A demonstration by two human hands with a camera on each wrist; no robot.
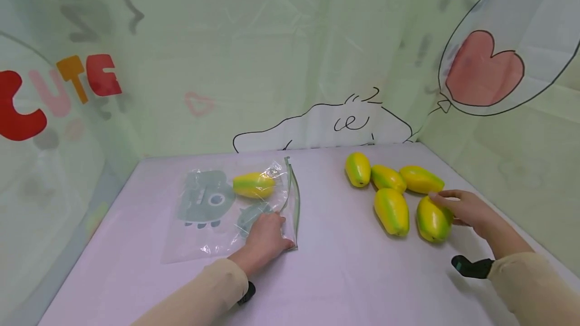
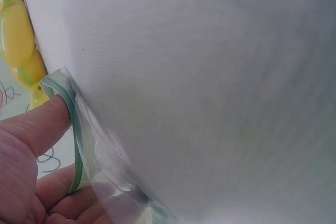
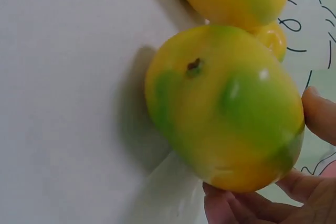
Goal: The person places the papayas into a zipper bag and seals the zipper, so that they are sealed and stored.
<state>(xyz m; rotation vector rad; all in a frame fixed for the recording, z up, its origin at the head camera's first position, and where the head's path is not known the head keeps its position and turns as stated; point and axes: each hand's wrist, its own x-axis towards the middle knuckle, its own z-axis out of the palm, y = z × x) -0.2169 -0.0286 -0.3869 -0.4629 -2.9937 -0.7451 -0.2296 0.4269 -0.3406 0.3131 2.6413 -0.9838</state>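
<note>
A clear zip bag (image 1: 206,238) with a grey-green cartoon print lies flat, its green-edged mouth toward the right. One yellow-green papaya (image 1: 254,185) is inside it. My left hand (image 1: 268,235) holds the bag at its mouth; in the left wrist view the thumb (image 2: 50,121) touches the green zip strip (image 2: 76,145), with the other fingers lower down, partly behind film. At the right, my right hand (image 1: 466,210) grips a papaya (image 1: 434,219) by its side. In the right wrist view, thumb and fingers are around this papaya (image 3: 226,108), close to the table surface.
Several more papayas lie grouped just left of and behind the right hand, including one nearby papaya (image 1: 391,212) and one at the back (image 1: 358,169). Printed fabric walls (image 1: 272,64) enclose the pale table (image 1: 335,275) at the back and both sides.
</note>
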